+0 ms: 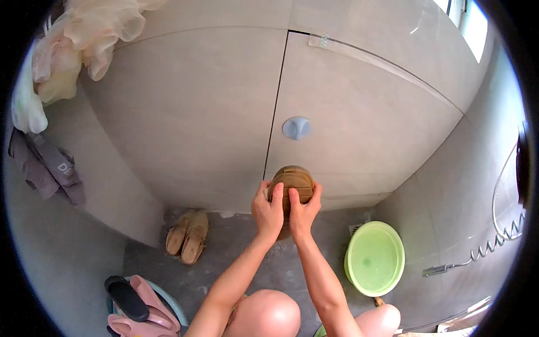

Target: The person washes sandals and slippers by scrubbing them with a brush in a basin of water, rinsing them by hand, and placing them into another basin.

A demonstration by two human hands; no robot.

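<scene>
A brown shoe (pixel 293 177) is held up in front of the tiled wall, at the middle of the view. My left hand (pixel 269 210) wraps round its left side, the thumb lying on top. From the right side my right hand (pixel 304 208) grips the same shoe, its thumb also on the upper surface. The fingers under the shoe are hidden. Part of the brown shoe shows below, between my wrists. On the dark floor to the left stands a pair of brown shoes (pixel 187 236), side by side.
At the right is a green basin (pixel 375 258) with liquid in it. Pink and black slippers (pixel 143 306) lie in a blue tub at the lower left. Mesh bath puffs (pixel 92 33) and grey cloth (pixel 48 168) hang at left. A blue knob (pixel 296 128) is on the wall.
</scene>
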